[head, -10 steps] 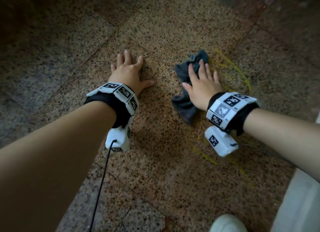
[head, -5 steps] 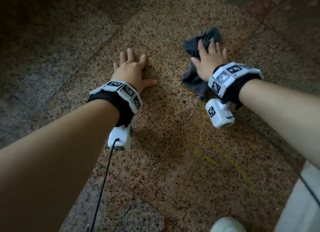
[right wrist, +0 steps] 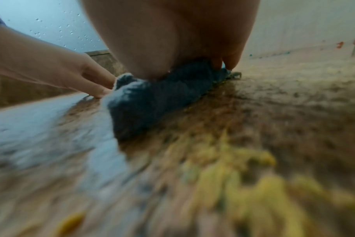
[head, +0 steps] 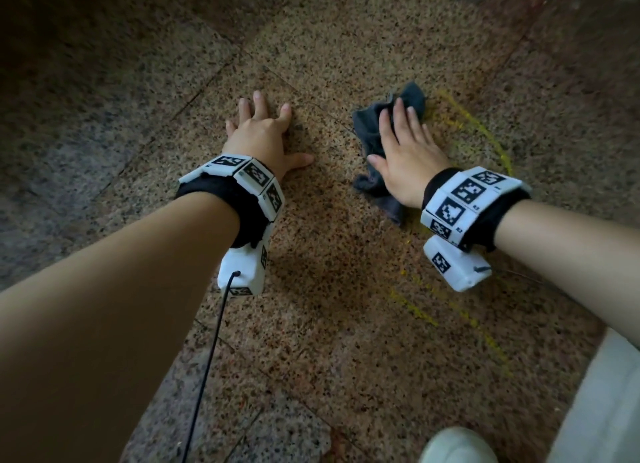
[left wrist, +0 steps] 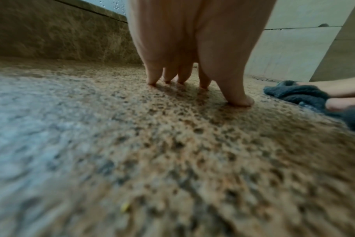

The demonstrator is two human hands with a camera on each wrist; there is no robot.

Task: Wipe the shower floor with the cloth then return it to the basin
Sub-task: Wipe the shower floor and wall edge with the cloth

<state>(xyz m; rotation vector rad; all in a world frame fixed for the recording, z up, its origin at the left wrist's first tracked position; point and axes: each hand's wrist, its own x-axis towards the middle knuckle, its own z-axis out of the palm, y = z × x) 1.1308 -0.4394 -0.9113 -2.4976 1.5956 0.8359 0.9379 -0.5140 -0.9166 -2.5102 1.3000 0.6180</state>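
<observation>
While the left hand [head: 263, 137] braces flat-fingered on the floor [head: 329, 289], the right hand [head: 408, 157] presses straight fingers onto the cloth [head: 372, 130]

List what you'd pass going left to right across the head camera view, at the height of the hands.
Bare speckled floor → left hand, flat on the floor → dark cloth → right hand, pressing on the cloth → yellow streak on the floor.
</observation>
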